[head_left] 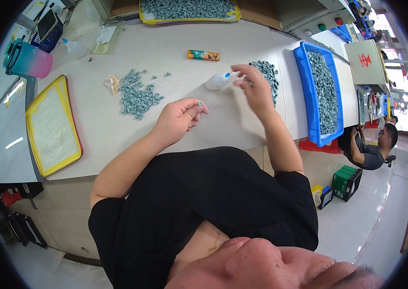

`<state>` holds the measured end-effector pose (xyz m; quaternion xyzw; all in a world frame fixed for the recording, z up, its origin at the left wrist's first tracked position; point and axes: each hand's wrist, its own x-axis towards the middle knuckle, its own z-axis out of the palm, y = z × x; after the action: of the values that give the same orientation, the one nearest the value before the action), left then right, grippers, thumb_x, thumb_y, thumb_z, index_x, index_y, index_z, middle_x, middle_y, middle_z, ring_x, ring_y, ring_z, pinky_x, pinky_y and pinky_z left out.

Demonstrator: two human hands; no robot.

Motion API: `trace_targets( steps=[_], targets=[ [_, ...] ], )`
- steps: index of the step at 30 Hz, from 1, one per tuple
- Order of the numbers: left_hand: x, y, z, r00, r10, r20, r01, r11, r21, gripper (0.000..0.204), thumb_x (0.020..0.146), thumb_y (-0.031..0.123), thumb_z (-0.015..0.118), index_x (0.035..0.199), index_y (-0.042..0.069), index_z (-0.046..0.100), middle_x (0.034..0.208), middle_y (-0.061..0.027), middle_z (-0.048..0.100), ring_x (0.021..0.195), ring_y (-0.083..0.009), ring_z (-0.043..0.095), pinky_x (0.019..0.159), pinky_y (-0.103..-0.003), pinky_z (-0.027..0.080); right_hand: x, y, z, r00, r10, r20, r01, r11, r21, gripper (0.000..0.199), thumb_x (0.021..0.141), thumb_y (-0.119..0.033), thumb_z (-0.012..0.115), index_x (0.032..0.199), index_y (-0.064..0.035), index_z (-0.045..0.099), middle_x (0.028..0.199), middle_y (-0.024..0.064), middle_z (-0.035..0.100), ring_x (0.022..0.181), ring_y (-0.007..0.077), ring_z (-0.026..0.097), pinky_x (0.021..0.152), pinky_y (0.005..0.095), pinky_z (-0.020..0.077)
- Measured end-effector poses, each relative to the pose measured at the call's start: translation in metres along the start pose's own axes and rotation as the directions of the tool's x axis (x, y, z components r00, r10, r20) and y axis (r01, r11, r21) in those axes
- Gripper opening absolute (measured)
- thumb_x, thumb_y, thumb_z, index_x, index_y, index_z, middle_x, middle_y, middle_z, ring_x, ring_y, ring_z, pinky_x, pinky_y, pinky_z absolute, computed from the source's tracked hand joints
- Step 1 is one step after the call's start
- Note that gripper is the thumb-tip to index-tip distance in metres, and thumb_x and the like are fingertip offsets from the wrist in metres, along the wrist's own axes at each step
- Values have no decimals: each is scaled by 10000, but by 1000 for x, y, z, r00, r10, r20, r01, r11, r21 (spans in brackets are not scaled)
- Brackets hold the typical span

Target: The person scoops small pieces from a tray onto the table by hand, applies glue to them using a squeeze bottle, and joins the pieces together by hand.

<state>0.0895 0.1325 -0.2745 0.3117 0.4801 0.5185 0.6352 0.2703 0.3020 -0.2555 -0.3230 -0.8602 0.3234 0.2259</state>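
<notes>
My left hand (180, 120) is closed over the front of the table, pinching a small grey-green piece (199, 103) between thumb and forefinger. To its right, my right hand (256, 89) has its fingers apart and curved, beside the blue tip of a white squeeze bottle (216, 82). The bottle leans on or just above the tabletop; I cannot tell which. A loose pile of grey-green pieces (136, 96) lies left of my left hand. Another pile (268, 74) is partly hidden behind my right hand.
An orange and green slim box (204, 55) lies at mid-table. A blue bin (301, 82) of pieces stands right, a yellow-edged tray (31, 130) left. Another filled tray (189, 20) sits at the back. A teal-pink bottle (33, 59) stands far left; a person (370, 153) sits at far right.
</notes>
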Motion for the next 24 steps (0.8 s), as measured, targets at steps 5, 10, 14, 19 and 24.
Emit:
trace_targets(
  steps=[5,10,14,19,24],
  targets=[
    [-2,6,5,990,-11,139,7,1000,28,259,1023,180,449,1094,-37,572,725,26,438,597,-50,369,530,-207,330,-11,21,-21,977,-171,125,208,887,-412,283,757,23,620,1029,-26,684,1031,80,667,946,257,593,856,357,475],
    [-4,7,2,976,6,217,-4,1000,-10,282,1026,204,440,1109,-34,567,735,31,413,602,-50,361,528,-209,325,-20,23,-14,963,-209,173,271,777,-568,286,746,18,603,1014,-28,690,1039,71,649,987,247,569,919,349,435],
    [-5,9,3,966,74,248,-49,993,-103,268,1029,208,423,1070,-18,561,735,25,399,601,-61,351,527,-212,314,-19,22,-13,992,-118,51,128,903,-409,227,785,31,605,993,-18,682,1010,89,630,926,231,608,822,317,490],
    [-6,8,3,962,64,265,-39,994,-101,245,1035,200,399,992,1,537,723,22,377,596,-72,341,525,-221,309,-24,-3,-19,978,-125,-167,107,988,-114,151,846,79,608,963,5,667,924,114,638,756,170,648,674,259,523],
    [-8,7,4,944,51,326,-36,998,-54,245,1038,206,396,957,16,527,701,23,354,595,-79,342,519,-226,295,-36,-39,-8,993,-99,-63,117,899,422,129,761,27,738,875,3,681,772,83,665,633,123,612,546,242,490]
  ],
)
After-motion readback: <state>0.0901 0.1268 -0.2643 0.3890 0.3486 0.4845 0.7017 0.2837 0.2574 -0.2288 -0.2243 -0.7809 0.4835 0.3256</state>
